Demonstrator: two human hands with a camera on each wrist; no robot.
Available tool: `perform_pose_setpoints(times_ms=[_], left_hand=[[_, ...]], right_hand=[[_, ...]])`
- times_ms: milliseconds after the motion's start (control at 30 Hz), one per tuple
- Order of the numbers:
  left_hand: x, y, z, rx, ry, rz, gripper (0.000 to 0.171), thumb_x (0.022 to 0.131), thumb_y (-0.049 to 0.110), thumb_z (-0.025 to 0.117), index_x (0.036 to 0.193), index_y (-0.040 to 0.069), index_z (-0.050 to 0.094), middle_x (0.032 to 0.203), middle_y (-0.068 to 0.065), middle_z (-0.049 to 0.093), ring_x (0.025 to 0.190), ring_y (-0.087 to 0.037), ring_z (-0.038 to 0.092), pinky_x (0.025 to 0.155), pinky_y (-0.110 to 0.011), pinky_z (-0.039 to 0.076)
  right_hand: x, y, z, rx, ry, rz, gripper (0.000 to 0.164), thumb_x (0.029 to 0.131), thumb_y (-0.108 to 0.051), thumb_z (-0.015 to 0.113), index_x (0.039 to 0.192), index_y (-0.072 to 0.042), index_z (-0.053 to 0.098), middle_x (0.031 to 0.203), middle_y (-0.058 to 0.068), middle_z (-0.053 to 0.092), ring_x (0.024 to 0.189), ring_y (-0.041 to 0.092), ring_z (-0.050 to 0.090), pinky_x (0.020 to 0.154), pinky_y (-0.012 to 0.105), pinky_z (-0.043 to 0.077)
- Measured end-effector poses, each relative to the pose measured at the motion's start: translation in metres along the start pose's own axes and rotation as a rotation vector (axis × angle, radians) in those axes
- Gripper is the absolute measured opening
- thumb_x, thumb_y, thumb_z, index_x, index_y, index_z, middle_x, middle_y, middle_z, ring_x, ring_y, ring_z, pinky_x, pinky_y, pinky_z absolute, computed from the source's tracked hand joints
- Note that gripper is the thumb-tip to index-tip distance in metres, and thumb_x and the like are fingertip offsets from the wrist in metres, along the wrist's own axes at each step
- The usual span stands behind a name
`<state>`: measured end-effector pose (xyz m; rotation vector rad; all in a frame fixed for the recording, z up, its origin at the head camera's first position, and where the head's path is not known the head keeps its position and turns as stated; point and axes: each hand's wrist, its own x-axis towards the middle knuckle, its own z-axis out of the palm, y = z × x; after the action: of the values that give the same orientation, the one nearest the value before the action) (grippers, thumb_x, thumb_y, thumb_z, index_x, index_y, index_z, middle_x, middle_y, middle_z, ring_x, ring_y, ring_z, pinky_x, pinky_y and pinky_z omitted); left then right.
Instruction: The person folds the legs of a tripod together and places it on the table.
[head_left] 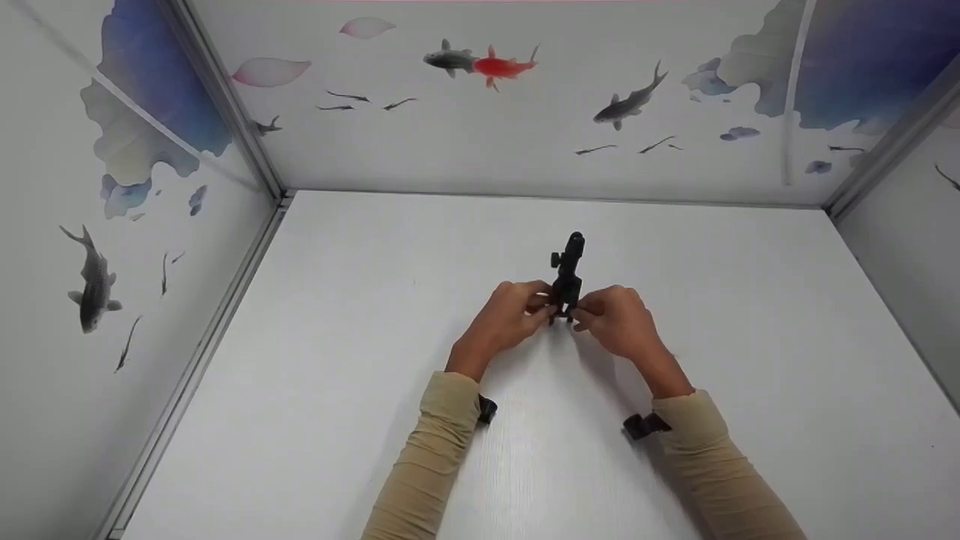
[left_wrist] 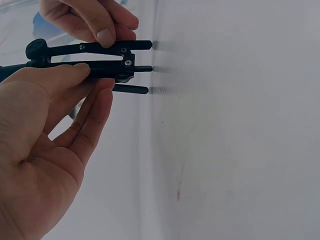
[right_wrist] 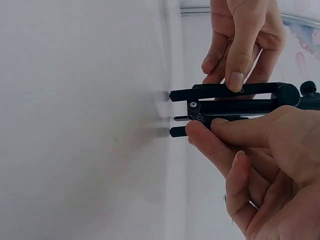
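A small black tripod (head_left: 570, 262) stands upright on the table between both hands, its legs folded close to the central column. A round knob (head_left: 556, 259) juts from its upper left side. My left hand (head_left: 514, 315) pinches the lower part from the left, with thumb and fingertips on a leg. From the other side, my right hand (head_left: 619, 319) pinches another leg (right_wrist: 179, 131) between thumb and index finger. The leg tips (left_wrist: 145, 45) reach down to the white surface, slightly apart from one another. In the wrist views, fingers hide part of the legs.
The white tabletop (head_left: 300, 315) meets a back wall (head_left: 525, 150) printed with fish and petals, and side walls (head_left: 45, 300) in metal framing. Small black wrist devices (head_left: 645, 426) sit at both beige sleeves (head_left: 435, 435).
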<state>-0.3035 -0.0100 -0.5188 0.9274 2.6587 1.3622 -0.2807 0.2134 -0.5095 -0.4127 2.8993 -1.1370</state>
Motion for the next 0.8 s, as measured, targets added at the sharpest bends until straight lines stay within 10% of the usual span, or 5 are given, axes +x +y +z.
perform_pose_setpoints(times_ms=[800], left_hand=[[-0.0005,-0.0049,0.0012,0.042,0.034,0.031,0.017,0.104,0.010,0.072,0.119,0.008,0.081,0.114,-0.004,0.084,0.106,-0.011,0.081,0.094,-0.025,0.063]], right_hand=[[0.0008,0.0015,0.0020,0.018,-0.062,-0.058,0.017,0.103,-0.010,0.074,0.114,-0.002,0.084,0.101,0.013,0.085,0.082,0.020,0.083,0.072,0.027,0.059]])
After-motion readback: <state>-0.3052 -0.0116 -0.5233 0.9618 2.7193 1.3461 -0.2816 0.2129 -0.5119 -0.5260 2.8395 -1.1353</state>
